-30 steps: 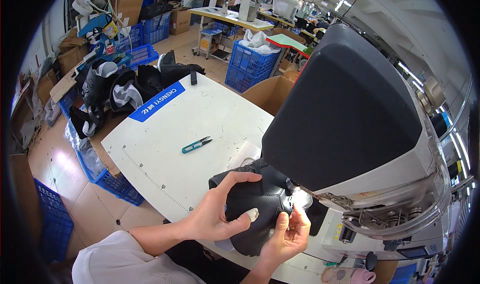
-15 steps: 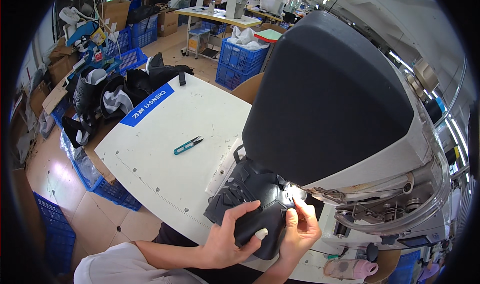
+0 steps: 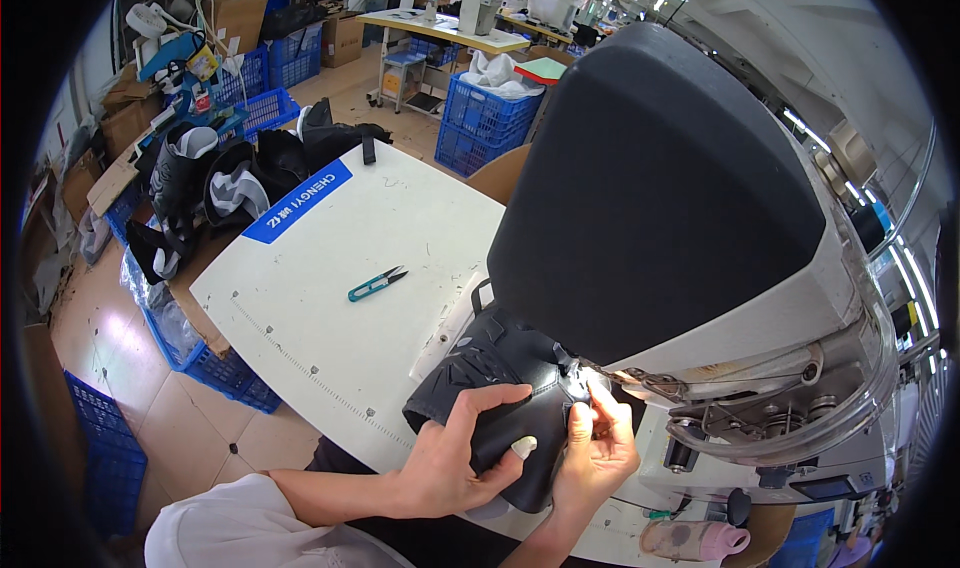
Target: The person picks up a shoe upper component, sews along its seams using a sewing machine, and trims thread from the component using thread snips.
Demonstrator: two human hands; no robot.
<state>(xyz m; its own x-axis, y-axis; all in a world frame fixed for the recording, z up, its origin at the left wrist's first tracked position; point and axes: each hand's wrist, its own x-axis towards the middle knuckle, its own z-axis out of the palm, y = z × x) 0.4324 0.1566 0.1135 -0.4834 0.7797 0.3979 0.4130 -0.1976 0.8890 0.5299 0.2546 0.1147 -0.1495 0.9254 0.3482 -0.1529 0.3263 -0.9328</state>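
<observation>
My two hands work a black leather-like piece (image 3: 525, 353) at the sewing machine (image 3: 660, 198), the piece lying below the machine's big dark cover, at the near right part of a white worktable (image 3: 330, 268). My left hand (image 3: 458, 468) is spread wide, forefinger and thumb set apart on the piece's dark surface, a pale wrap (image 3: 524, 447) around the thumb's tip. My right hand (image 3: 595, 458) is narrow, thumb and forefinger pinching the piece's edge just beside a brightly lit spot (image 3: 572, 380) under the machine. Teal-handled snips (image 3: 377, 284) lie on the tabletop, well apart from both hands, blades pointing away from me. Beyond the table's far left edge, black and grey pieces (image 3: 240, 173) sit heaped near blue crates (image 3: 215, 376). A pink bottle (image 3: 695, 540) lies on its side at the lower right, near my right forearm.
</observation>
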